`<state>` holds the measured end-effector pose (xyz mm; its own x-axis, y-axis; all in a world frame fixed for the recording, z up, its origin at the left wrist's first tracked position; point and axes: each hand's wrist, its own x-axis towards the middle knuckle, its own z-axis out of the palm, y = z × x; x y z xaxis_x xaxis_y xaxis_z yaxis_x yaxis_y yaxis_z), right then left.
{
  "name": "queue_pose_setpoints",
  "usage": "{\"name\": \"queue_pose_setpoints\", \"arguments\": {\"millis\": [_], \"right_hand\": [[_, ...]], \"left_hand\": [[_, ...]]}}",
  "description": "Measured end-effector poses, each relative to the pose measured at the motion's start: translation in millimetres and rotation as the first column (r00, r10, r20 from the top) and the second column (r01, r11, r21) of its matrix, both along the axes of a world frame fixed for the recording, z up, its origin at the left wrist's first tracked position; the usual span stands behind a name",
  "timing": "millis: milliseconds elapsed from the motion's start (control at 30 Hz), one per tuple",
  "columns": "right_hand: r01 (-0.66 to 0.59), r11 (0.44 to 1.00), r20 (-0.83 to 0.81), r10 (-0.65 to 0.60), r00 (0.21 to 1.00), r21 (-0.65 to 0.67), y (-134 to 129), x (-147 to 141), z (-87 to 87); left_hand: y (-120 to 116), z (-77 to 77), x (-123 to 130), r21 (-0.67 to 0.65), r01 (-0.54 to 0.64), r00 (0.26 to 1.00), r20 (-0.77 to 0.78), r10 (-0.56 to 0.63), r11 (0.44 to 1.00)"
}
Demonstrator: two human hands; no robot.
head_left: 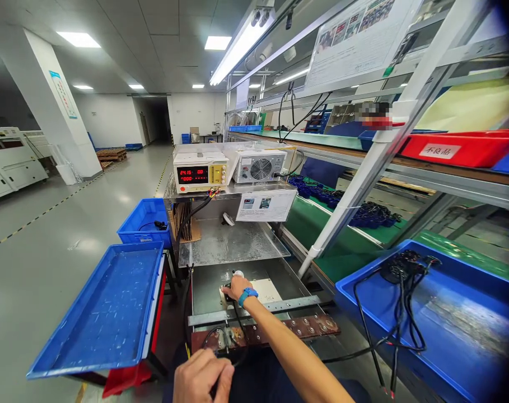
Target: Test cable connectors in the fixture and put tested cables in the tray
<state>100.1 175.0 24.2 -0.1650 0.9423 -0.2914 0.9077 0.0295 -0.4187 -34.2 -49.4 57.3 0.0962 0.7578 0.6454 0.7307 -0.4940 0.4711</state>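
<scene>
Both hands busy — right hand point(236, 288) on fixture plate point(267, 291), left hand point(204, 376) gripping cable point(238, 324).

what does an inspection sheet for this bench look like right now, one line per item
surface: steel test bench with a brown terminal strip along its near edge
job's things: small white-topped part on a pale plate; black cable running from it toward the person
clutter: blue tray on the left with nothing seen in it; blue bin on the right holding black wired parts
grippers: right hand, blue wristband, on the part; left hand closed around the black cable
cables: loose black leads hang over the right bin's edge
surroundings: power supply with red digits, fan unit, green conveyor, open factory floor
</scene>
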Motion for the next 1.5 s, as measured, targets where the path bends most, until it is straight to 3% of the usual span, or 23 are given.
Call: {"name": "queue_pose_setpoints", "arguments": {"millis": [100,200,267,333,367,433,500,567,633,667,733,800,933,1067,1167,1400,1500], "right_hand": [[-0.099,0.990,-0.147,0.084,0.986,-0.098,-20.5,-0.4,18.5],[-0.274,0.934,-0.354,0.183,0.917,-0.230,-58.0,-1.0,32.2],[-0.464,0.817,-0.627,0.168,0.760,-0.343,-87.4,0.9,38.6],[-0.585,0.729,-0.826,0.049,0.561,-0.354,-112.7,5.6,43.8],[-0.589,0.737,-0.871,-0.001,0.491,-0.333,-122.4,8.9,46.0],[-0.514,0.810,-0.897,-0.033,0.440,-0.282,-135.3,17.0,49.7],[-0.448,0.856,-0.909,-0.060,0.412,-0.260,-142.4,25.7,52.1],[-0.412,0.866,-0.912,-0.109,0.396,-0.282,-147.7,32.7,53.0],[-0.387,0.874,-0.913,-0.138,0.384,-0.295,-153.6,36.4,52.6],[-0.377,0.880,-0.914,-0.135,0.382,-0.287,-156.8,37.0,52.1],[-0.364,0.898,-0.921,-0.100,0.377,-0.247,-163.1,36.0,50.3],[-0.360,0.908,-0.927,-0.074,0.368,-0.216,-168.3,33.9,47.0],[-0.373,0.901,-0.941,-0.098,0.325,-0.223,-174.9,32.1,36.5],[-0.376,0.899,-0.950,-0.118,0.288,-0.225,-178.8,33.9,26.8],[-0.372,0.899,-0.951,-0.128,0.281,-0.231,-180.8,33.6,23.1],[-0.330,0.907,-0.929,-0.144,0.340,-0.262,-187.5,20.6,9.6],[-0.268,0.937,-0.898,-0.090,0.431,-0.223,-192.5,9.8,-4.1]], "left_hand": [[10.0,11.1,21.9,0.157,0.099,0.976,-0.209,-0.065,0.983],[22.3,0.8,49.8,0.209,0.252,0.933,-0.313,-0.180,0.945],[29.4,-15.9,67.9,0.220,0.360,0.901,-0.334,-0.276,0.907],[32.9,-31.5,81.4,0.269,0.465,0.868,-0.327,-0.374,0.844],[32.6,-36.4,85.1,0.300,0.510,0.851,-0.312,-0.422,0.806],[27.5,-37.9,84.8,0.357,0.553,0.833,-0.218,-0.508,0.753],[18.5,-30.3,74.0,0.400,0.485,0.852,-0.018,-0.523,0.777],[9.6,-19.3,55.4,0.319,0.306,0.878,0.270,-0.395,0.897],[4.7,-10.4,34.3,0.030,0.121,0.845,0.522,-0.119,0.992],[4.2,-7.5,24.6,-0.158,0.087,0.799,0.601,0.026,0.984],[6.1,-4.4,9.8,-0.443,0.149,0.690,0.687,0.228,0.884],[9.3,-2.9,1.8,-0.541,0.326,0.590,0.757,0.280,0.776],[10.4,0.4,-0.9,-0.498,0.601,0.399,0.864,0.306,0.625],[5.2,-3.9,-3.2,-0.411,0.745,0.223,0.896,0.384,0.525],[1.2,-13.2,-6.2,-0.359,0.811,0.131,0.881,0.454,0.462],[-8.3,-29.0,-12.7,-0.348,0.848,-0.012,0.741,0.671,0.399],[-7.9,-43.1,-18.6,-0.452,0.808,0.048,0.690,0.722,0.379]]}}
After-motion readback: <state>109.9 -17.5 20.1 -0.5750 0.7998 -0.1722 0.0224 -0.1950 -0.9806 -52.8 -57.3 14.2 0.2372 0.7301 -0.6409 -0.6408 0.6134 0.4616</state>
